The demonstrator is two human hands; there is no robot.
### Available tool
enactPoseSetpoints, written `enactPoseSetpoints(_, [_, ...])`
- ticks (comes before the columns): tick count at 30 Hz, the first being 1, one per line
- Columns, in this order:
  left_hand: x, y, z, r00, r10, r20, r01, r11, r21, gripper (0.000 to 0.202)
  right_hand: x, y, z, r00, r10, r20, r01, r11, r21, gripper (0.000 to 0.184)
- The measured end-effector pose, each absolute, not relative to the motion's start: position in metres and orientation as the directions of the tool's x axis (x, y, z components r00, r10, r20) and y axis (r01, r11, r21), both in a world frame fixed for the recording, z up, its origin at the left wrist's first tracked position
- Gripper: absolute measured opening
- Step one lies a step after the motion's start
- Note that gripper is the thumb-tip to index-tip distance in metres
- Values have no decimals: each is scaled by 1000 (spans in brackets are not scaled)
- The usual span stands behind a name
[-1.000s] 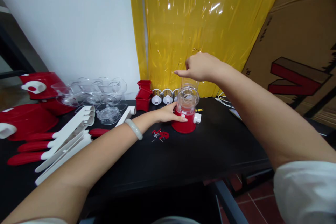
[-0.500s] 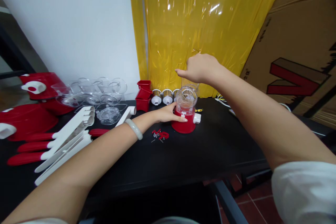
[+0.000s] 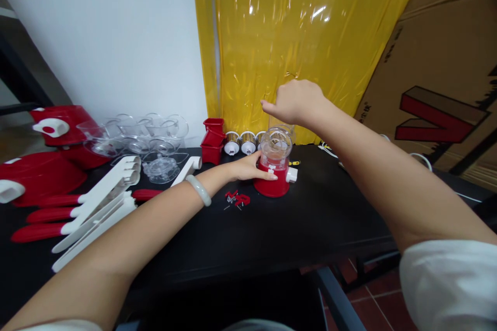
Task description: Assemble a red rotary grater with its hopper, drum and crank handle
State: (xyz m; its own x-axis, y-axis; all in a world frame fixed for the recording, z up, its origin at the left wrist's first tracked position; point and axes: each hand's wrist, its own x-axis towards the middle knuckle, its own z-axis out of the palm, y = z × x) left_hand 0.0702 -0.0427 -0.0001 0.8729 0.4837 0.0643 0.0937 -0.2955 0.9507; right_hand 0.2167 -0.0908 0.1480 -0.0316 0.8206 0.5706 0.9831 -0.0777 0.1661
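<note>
A rotary grater with a red base (image 3: 276, 184) and a clear plastic top (image 3: 276, 145) stands upright on the black table. My left hand (image 3: 248, 166) grips it from the left, with the thumb across the front of the red base. Above the clear top is my right hand (image 3: 298, 101), fingers curled and thumb pointing left; what lies under its palm is hidden. A white knob (image 3: 292, 175) sticks out at the base's right side. Small red parts (image 3: 241, 199) and metal pins (image 3: 227, 208) lie left of the base.
White crank arms with red handles (image 3: 42, 232) lie at left, near red bases (image 3: 58, 176) and clear plastic housings (image 3: 132, 129). Behind stand red hoppers (image 3: 212, 152) and metal grating drums (image 3: 247, 143). A yellow-handled tool (image 3: 295, 163) and a cardboard box (image 3: 423, 62) are on the right.
</note>
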Motion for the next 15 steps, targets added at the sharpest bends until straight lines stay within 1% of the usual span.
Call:
enactPoseSetpoints(4, [71,-40,-3,882,466,72,78,-296,952,80,219,-89,147,-93,813,574,983,-15,181,66])
enactPoseSetpoints(10, [71,-38,-5,895,436,94,51,-309,950,82,213,-95,149,-33,841,541,964,-116,238,70])
enactPoseSetpoints(15, [71,-39,-4,898,431,85,52,-297,954,82,210,-100,151,-32,856,516,950,-134,281,71])
